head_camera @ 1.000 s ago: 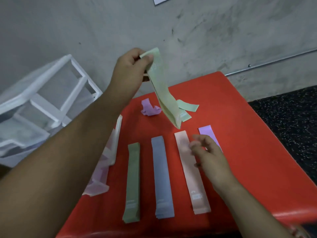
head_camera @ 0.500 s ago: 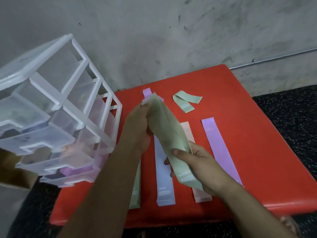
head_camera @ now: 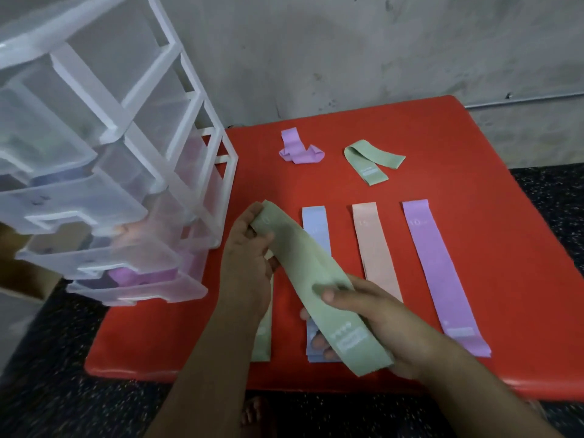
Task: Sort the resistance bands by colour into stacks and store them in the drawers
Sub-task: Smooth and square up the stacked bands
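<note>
I hold a light green resistance band stretched flat between both hands above the red table. My left hand pinches its far end; my right hand grips its near end. Under them lie a green band stack, mostly hidden, and a blue stack. A pink stack and a purple band lie flat to the right. A crumpled purple band and a folded green band rest at the back.
A clear plastic drawer unit with a white frame stands at the table's left, its drawers pulled partly out; the lowest holds something purple. A grey wall is behind. Dark speckled floor surrounds the table, and a bare foot shows below its front edge.
My left hand came down from high up with the green band, and my right hand took hold of its lower end. The camera view tilted down and closer.
</note>
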